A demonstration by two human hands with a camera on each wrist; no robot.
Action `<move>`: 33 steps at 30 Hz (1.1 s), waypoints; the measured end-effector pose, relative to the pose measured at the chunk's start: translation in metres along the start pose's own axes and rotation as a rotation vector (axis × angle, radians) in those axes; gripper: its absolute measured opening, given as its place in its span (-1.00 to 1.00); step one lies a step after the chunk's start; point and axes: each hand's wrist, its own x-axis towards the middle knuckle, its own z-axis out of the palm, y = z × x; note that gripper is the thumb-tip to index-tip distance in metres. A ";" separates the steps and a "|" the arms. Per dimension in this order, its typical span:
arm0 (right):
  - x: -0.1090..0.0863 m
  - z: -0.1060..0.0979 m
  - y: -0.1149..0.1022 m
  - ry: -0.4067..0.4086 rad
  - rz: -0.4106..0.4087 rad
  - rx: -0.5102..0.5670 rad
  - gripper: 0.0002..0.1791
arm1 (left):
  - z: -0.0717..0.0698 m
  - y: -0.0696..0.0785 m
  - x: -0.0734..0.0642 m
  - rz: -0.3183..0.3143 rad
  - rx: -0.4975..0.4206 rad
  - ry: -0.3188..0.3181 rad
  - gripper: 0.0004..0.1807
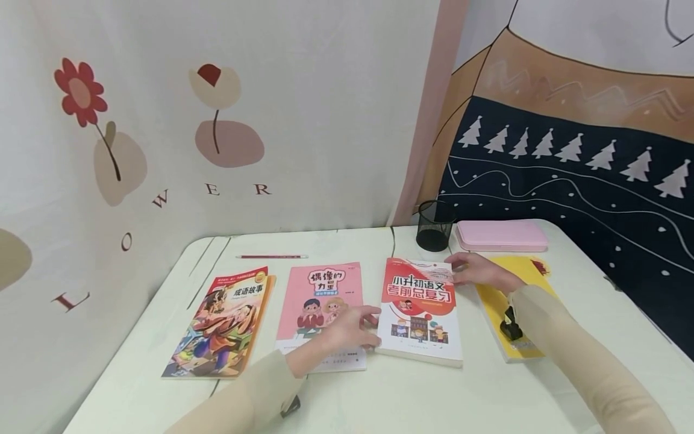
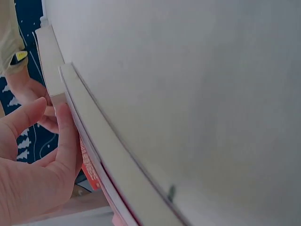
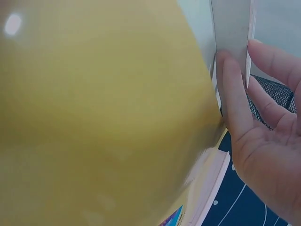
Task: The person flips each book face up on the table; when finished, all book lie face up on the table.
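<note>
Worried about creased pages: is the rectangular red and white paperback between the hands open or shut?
Shut: the red and white paperback lies front cover up, with no inner page showing.

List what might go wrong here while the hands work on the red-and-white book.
The left hand reaches across the pink book and might drag it askew. The right sleeve passes over the yellow book and could nudge it. The mesh cup stands just beyond the right hand; a slip might knock it.

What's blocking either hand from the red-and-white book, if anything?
Nothing visible. The left hand is at the left edge of the red-and-white book, the right hand at its upper-right corner.
</note>
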 end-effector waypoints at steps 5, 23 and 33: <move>0.004 0.000 -0.004 -0.019 -0.004 0.005 -0.33 | 0.004 0.001 -0.007 0.008 0.027 -0.008 -0.33; 0.013 0.000 -0.008 -0.057 -0.040 -0.002 -0.34 | 0.012 0.003 -0.018 0.004 -0.031 -0.044 -0.35; 0.014 0.000 -0.007 -0.063 -0.028 0.007 -0.37 | 0.011 0.004 -0.017 0.003 -0.046 -0.044 -0.35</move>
